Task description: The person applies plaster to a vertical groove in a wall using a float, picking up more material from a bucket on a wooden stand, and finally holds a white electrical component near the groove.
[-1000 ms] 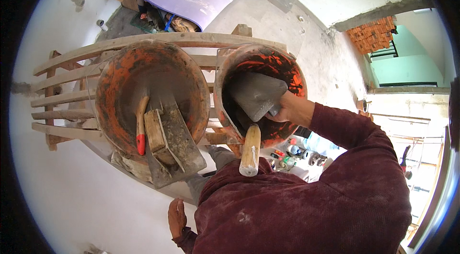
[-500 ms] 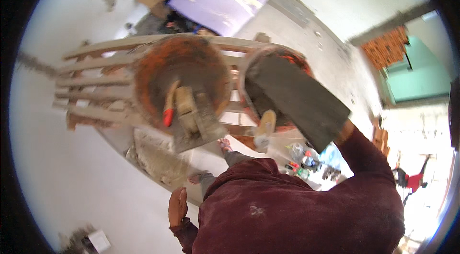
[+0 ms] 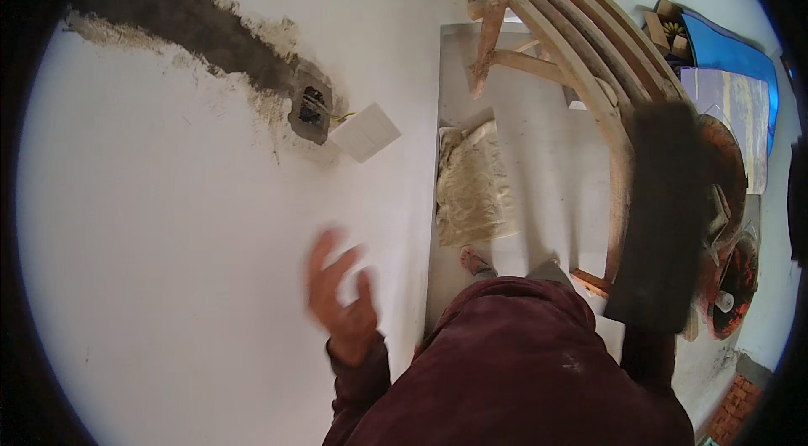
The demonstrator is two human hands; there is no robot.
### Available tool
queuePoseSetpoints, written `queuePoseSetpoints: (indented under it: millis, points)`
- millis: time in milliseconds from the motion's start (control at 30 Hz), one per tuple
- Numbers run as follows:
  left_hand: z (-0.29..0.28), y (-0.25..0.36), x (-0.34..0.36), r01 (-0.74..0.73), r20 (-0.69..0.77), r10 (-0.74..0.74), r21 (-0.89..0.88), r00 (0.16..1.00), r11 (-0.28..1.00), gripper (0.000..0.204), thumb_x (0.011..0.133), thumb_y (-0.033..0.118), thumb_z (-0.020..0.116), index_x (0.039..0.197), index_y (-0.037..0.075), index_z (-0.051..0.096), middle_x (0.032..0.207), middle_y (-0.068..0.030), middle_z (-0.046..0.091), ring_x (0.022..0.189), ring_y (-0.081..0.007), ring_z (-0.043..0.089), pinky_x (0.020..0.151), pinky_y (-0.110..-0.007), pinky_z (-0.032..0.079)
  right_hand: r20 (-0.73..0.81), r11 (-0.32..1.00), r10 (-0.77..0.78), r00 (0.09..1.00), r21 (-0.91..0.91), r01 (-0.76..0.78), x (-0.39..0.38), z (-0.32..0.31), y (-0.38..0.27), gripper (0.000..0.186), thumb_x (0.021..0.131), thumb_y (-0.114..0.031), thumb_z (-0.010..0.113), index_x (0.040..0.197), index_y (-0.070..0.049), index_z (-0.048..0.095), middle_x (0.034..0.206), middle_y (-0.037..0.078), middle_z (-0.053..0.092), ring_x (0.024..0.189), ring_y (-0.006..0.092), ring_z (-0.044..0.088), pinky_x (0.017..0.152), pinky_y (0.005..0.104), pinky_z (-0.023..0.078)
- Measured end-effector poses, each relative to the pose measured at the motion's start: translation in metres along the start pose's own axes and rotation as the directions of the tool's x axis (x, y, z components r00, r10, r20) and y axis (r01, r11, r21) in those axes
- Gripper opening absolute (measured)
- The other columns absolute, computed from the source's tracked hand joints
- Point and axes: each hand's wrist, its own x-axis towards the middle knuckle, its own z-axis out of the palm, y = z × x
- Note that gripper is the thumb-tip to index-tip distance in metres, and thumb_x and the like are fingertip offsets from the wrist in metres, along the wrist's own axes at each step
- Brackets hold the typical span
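Observation:
My left hand (image 3: pixel 341 290), blurred, is raised open over the white wall (image 3: pixel 185 261), below a white switch plate (image 3: pixel 364 131) that hangs beside a recessed box (image 3: pixel 313 105) with loose wires. A dark patched channel (image 3: pixel 185 17) runs to that box. My right arm holds up a long dark plastering trowel (image 3: pixel 652 215) at the right, and its blade hides the hand. Behind it, one bucket (image 3: pixel 724 143) and a second orange-stained bucket (image 3: pixel 741 269) with a pale handle in it are partly visible.
A slatted wooden trestle (image 3: pixel 581 59) runs from the top to the right. A pale sack (image 3: pixel 471 185) lies on the floor beyond my feet (image 3: pixel 471 261). At the far right are purple (image 3: pixel 715 88) and blue boards (image 3: pixel 749 59), a cardboard box (image 3: pixel 661 38) and stacked bricks (image 3: pixel 730 408).
The view has swung left to face the wall and box. The trowel has been lifted out of the right bucket and upright. My left hand has risen, fingers spread.

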Motion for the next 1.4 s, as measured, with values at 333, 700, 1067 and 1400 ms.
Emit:
queuePoseSetpoints:
  millis: [333, 700, 1067, 1400]
  points:
    - [-0.119, -0.054, -0.017, -0.010, -0.723, 0.556, 0.607, 0.410, 0.795, 0.035, 0.100, 0.031, 0.047, 0.108, 0.001, 0.063, 0.127, -0.0225, 0.053, 0.143, -0.0400, 0.026, 0.115, -0.062, 0.023, 0.311, 0.992, 0.080, 0.947, 0.073, -0.107, 0.116, 0.290, 0.090, 0.040, 0.103, -0.025, 0.048, 0.136, -0.003, 0.051, 0.116, 0.008, 0.062, 0.100, 0.0126, 0.060, 0.087, 0.0284, 0.049]
    - [-0.109, -0.083, -0.033, 0.203, -0.726, 0.614, 0.681, 0.309, 0.703, 0.034, 0.099, 0.035, 0.050, 0.121, 0.011, 0.059, 0.155, -0.0244, 0.026, 0.149, -0.0362, 0.014, 0.120, -0.056, 0.011, 0.318, 0.996, 0.090, 0.944, -0.032, -0.084, 0.176, 0.343, 0.119, 0.033, 0.103, -0.022, 0.050, 0.129, -0.002, 0.053, 0.106, 0.007, 0.064, 0.089, 0.0108, 0.062, 0.079, 0.0277, 0.052]
    - [-0.117, -0.082, -0.044, 0.287, -0.568, 0.593, 0.815, 0.570, 0.504, 0.036, 0.099, 0.046, 0.047, 0.122, 0.020, 0.058, 0.160, -0.0192, 0.023, 0.151, -0.0345, 0.012, 0.121, -0.054, 0.005, 0.320, 0.969, -0.119, 0.940, -0.171, 0.181, 0.196, 0.354, 0.147, 0.041, 0.102, -0.021, 0.054, 0.136, 0.001, 0.049, 0.110, 0.009, 0.064, 0.097, 0.0121, 0.059, 0.088, 0.0278, 0.049]
    - [-0.109, -0.088, -0.042, 0.261, -0.567, 0.595, 0.811, 0.570, 0.523, 0.036, 0.099, 0.045, 0.047, 0.121, 0.020, 0.058, 0.159, -0.0192, 0.024, 0.151, -0.0346, 0.013, 0.121, -0.055, 0.005, 0.512, 0.693, -0.215, 0.832, -0.520, 0.499, 0.156, 0.337, 0.141, 0.054, 0.095, -0.025, 0.061, 0.139, 0.003, 0.048, 0.124, 0.019, 0.061, 0.115, 0.0237, 0.057, 0.102, 0.0352, 0.043]
